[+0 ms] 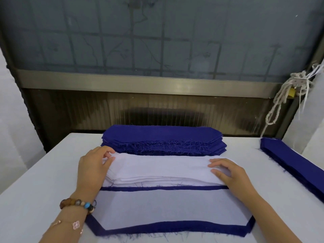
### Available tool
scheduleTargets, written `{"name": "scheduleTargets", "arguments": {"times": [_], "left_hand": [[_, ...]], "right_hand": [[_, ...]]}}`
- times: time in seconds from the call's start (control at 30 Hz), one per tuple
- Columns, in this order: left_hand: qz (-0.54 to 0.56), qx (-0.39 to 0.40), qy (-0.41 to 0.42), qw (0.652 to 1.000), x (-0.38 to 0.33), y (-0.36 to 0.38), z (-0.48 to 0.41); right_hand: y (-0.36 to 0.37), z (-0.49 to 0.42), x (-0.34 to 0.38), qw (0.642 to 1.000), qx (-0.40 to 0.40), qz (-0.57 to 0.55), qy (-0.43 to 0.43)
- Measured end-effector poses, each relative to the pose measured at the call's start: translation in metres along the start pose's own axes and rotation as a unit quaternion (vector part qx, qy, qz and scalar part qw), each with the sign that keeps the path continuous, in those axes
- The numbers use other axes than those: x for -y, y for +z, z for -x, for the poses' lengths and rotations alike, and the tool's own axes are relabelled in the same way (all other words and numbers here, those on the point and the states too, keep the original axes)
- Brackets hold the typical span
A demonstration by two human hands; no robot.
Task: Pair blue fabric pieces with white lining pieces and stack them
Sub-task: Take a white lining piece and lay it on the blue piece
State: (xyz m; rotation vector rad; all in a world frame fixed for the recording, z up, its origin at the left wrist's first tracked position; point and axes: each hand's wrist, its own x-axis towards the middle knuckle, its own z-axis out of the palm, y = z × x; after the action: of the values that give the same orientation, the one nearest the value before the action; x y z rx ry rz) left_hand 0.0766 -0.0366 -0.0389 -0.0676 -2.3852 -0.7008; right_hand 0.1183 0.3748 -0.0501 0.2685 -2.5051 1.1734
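Left side: open table (52,181) — you pass freely.
Far side: blue stack (163,142) blocks your reach.
Right edge: blue strip pile (294,163) — obstacle.

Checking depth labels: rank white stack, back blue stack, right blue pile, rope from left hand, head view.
1. White stack, centre, held by left hand.
2. Back blue stack, just behind.
3. Right blue pile, far right side.
4. Rope, hanging back right.

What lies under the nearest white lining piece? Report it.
A blue fabric piece lies under the white lining piece; only its border shows round the edges. Its middle is covered, and any pieces beneath it cannot be seen.
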Motion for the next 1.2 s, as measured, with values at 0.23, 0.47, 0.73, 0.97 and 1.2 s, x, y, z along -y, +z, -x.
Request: {"name": "scheduleTargets", "arguments": {"times": [0.23, 0.47, 0.73, 0.97, 1.2], "left_hand": [[0.052, -0.039, -0.065, 0.996, -0.001, -0.002, 0.000], [-0.027, -0.068, -0.032, 0.997, 0.001, -0.003, 0.000], [-0.062, -0.102, 0.083, 0.989, 0.008, -0.008, 0.001], [-0.045, -0.095, 0.079, 0.991, -0.005, -0.011, 0.001], [-0.022, -0.011, -0.015, 1.000, 0.007, 0.002, 0.000]], "right_hand": [[0.001, -0.001, -0.002, 1.000, -0.007, 0.007, 0.003], [0.001, -0.001, -0.004, 1.000, -0.011, 0.021, 0.000], [0.000, 0.000, -0.003, 0.999, -0.015, 0.033, -0.005], [0.001, 0.001, -0.001, 0.999, -0.019, 0.034, -0.008], [0.001, 0.002, 0.003, 0.999, -0.019, 0.035, -0.006]]}}
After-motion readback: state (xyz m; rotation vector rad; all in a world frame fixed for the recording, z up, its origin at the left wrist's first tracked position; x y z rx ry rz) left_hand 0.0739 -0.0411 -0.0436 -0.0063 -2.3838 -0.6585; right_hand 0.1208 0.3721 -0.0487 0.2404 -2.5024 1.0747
